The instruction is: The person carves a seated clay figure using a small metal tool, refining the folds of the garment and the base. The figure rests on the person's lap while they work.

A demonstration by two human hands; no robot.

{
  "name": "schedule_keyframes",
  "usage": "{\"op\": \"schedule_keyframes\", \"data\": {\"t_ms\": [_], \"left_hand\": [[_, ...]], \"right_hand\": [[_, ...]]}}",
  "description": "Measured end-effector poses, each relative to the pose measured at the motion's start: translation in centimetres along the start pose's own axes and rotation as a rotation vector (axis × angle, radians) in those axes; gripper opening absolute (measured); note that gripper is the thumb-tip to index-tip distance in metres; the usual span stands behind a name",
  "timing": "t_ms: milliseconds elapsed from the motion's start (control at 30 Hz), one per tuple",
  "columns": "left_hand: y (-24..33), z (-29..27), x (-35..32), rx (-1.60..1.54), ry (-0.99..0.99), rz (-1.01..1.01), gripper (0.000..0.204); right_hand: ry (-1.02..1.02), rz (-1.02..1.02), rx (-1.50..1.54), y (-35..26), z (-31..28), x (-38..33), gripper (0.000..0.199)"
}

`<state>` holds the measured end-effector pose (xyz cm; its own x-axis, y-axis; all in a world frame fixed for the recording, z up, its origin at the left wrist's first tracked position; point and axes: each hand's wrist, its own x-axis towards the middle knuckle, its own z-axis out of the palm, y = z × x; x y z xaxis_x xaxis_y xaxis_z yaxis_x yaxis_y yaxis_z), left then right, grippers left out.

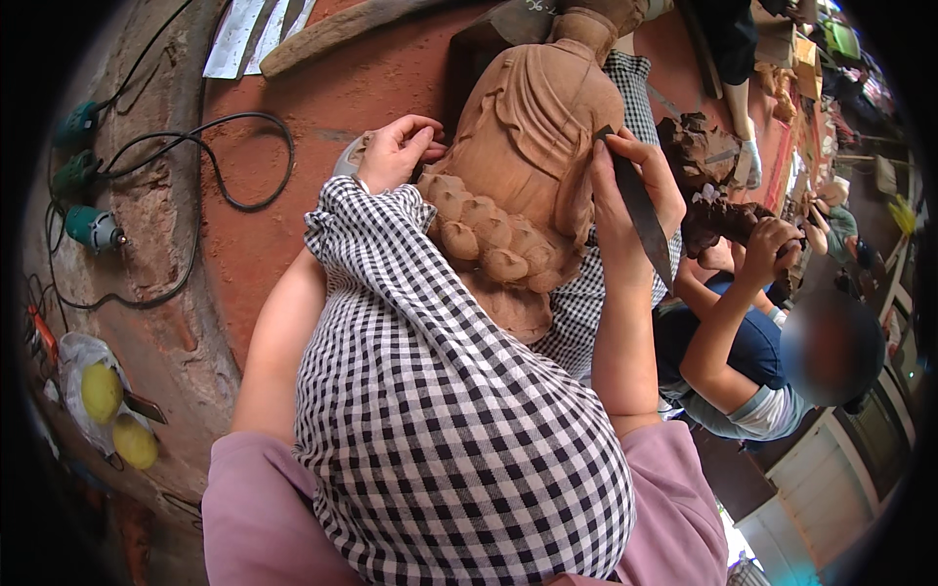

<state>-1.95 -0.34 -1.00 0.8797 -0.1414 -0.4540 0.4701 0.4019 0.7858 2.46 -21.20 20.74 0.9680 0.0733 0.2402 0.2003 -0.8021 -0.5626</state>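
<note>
Statue [532, 146]: we are seeing, in the head view, a pale wooden carving lying on the checked cloth [440, 410] over our lap, its lotus base toward us.
Left hand [396, 151]: we are bracing it against the statue's left edge, fingers curled, grasping nothing that shows.
Right hand [635, 181]: we are gripping a dark chisel [640, 210], its tip touching the robe folds.
Doing it well: we are judging that shallow cuts along the folds, with steady bracing, suit this carving.
Nearby: another person [752, 361] is working dark wood [708, 186] at our right; power tools [88, 225] are lying left.
</note>
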Motion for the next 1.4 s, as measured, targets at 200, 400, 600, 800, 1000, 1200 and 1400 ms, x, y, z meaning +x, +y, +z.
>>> {"op": "schedule_keyframes", "data": {"t_ms": [200, 400, 600, 800, 1000, 1200, 1400], "left_hand": [[-0.3, -0.2, 0.0, 0.009, 0.007, 0.004, 0.025], [-0.1, -0.1, 0.0, -0.033, 0.006, 0.012, 0.025], [0.2, -0.1, -0.1, 0.033, 0.008, -0.009, 0.024], [-0.1, 0.0, 0.1, -0.012, 0.021, 0.012, 0.024], [0.2, 0.0, -0.2, 0.000, 0.013, 0.011, 0.024], [-0.2, 0.0, 0.1, 0.008, 0.011, -0.016, 0.025], [0.2, 0.1, -0.1, -0.008, 0.017, 0.002, 0.025]], "right_hand": [[-0.062, -0.072, -0.074, 0.5, -1.2, -1.2, 0.009], [-0.027, 0.070, 0.106, 0.3, -0.5, -0.3, 0.009], [-0.106, 0.063, 0.100, 0.6, -1.7, -1.2, 0.007], [-0.027, 0.085, 0.174, 1.2, -0.6, -0.8, 0.007], [-0.050, 0.194, 0.179, 0.1, -1.0, -0.6, 0.009], [0.022, 0.087, 0.284, 2.1, -0.7, -2.4, 0.007], [0.023, 0.256, 0.339, 1.0, -1.5, -0.9, 0.009]]}}
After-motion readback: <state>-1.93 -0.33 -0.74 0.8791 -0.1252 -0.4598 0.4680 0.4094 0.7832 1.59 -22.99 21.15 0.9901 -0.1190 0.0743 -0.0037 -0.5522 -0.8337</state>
